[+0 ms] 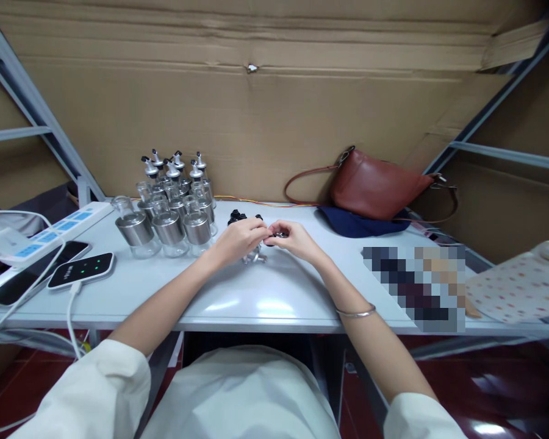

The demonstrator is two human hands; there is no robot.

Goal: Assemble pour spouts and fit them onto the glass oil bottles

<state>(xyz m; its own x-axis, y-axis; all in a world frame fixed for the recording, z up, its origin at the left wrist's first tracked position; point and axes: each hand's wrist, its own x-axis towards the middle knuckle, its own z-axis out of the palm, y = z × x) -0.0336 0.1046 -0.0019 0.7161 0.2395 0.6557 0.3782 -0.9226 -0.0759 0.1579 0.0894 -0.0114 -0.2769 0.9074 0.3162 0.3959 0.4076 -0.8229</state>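
Note:
My left hand [241, 236] and my right hand [296, 239] meet fingertip to fingertip above the middle of the table. A small black-and-silver pourer part [280, 234] shows in the pinch of my right hand. The left fingers are pressed together against the right ones; what lies between them is hidden. Just behind my left hand is a group of small black pieces [236, 216], partly covered. Silver pourer spouts [255, 256] lie on the table under the hands. To the left stand several glass bottles with steel bands [168, 227], open at the neck in front.
Bottles with pourer spouts [172, 169] stand in the back rows. A power strip [57, 231], a phone [41, 273] and a cabled device [81, 271] lie left. A brown bag [379, 186] rests on dark blue cloth [359, 224] at back right. Cardboard [274, 134] walls the rear.

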